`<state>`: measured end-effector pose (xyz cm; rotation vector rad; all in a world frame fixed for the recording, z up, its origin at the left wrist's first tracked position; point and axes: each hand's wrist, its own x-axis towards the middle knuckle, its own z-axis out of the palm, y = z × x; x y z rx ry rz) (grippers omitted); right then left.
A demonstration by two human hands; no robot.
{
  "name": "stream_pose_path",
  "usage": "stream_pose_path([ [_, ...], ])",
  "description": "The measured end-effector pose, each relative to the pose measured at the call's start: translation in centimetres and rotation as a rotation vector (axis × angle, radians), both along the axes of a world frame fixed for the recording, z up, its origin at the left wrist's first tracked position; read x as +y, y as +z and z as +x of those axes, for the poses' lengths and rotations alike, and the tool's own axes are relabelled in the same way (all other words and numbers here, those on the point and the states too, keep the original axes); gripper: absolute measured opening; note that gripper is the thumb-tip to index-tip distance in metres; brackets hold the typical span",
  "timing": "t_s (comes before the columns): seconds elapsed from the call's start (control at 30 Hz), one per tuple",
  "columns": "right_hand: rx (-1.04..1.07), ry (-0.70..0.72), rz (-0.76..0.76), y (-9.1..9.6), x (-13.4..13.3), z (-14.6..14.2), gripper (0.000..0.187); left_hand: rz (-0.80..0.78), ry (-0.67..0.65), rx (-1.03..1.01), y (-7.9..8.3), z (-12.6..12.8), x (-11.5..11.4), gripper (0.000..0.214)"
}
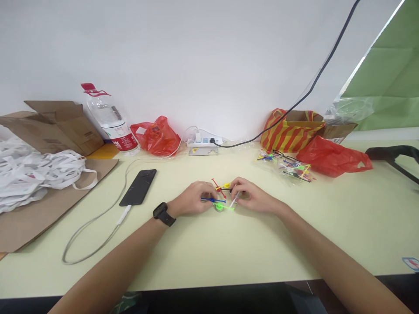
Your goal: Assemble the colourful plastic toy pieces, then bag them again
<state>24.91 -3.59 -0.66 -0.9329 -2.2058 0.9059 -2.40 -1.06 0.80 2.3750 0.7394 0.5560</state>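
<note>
The cluster of coloured plastic pieces point(222, 193) is held at the table point(229, 255), probably for steadiness: at its nine o'clock the blue piece point(212, 200) is pinched by the left hand point(196, 197), at three o'clock the white piece point(232, 203) by the right hand point(253, 196), fingertips closed.

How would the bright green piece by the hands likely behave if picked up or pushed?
The bright green piece is probably light, since it looks small and its arm is thin. That arm runs straight without visible sag, which suggests stiff rather than floppy. Pushed, it might nudge the blue piece, which appears right beside it.
</note>
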Motion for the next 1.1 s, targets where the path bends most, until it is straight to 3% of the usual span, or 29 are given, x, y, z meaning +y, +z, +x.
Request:
stream_pose_path([
  [0.23,-0.014,-0.006,0.042,0.1,0.0,0.0,0.022,0.031,0.068,0.006,-0.1,-0.1,0.1,0.028],
  [0.47,-0.011,0.01,0.063,0.2,0.1,0.0,0.021,-0.005,0.044,0.039,0.0,-0.1,-0.1,0.022],
  [0.63,-0.02,-0.038,0.128,0.1,0.1,-0.1,0.023,0.053,0.045,0.074,0.2,-0.1,-0.1,0.004],
  [0.87,-0.015,-0.178,0.29,0.6,-0.2,-0.4,0.014,0.005,0.033,0.055,0.5,-0.1,0.0,0.016],
  [0.97,-0.021,-0.127,0.285,1.2,-0.9,-0.8,0.009,-0.033,0.024,0.053,0.6,-0.2,0.0,0.019],
  [1.1,-0.089,-0.032,0.219,1.5,-1.7,-1.3,0.016,-0.032,0.04,0.058,0.4,-0.3,0.1,0.024],
])
